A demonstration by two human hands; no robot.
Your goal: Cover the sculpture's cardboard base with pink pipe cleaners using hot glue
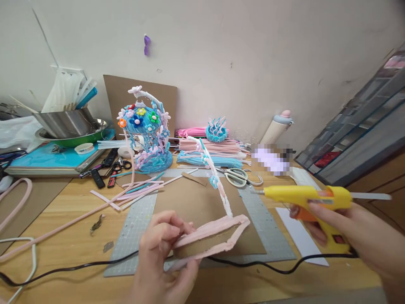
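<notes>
Between its thumb and fingers, my left hand [166, 253] grips a cardboard base [205, 242] edged with fuzzy pale pink pipe cleaner. From the far end of this base rises a slanted white stem [225, 202] with blue and pink pipe-cleaner flowers. On the right, my right hand [335, 223] is wrapped round a yellow hot glue gun [300, 193], its nozzle pointing left and standing apart from the base. A white glue stick [371, 196] sticks out of the gun's back. Part of the base is hidden behind my left fingers.
A cardboard sheet [253, 236] lies on a grey cutting mat [129, 249], crossed by the black cord [268, 264]. Behind are scissors [237, 177], pipe-cleaner bundles [209, 159] and a decorated blue flower piece [144, 122]. A metal bowl [68, 122] stands left, a bottle [276, 128] at the back right.
</notes>
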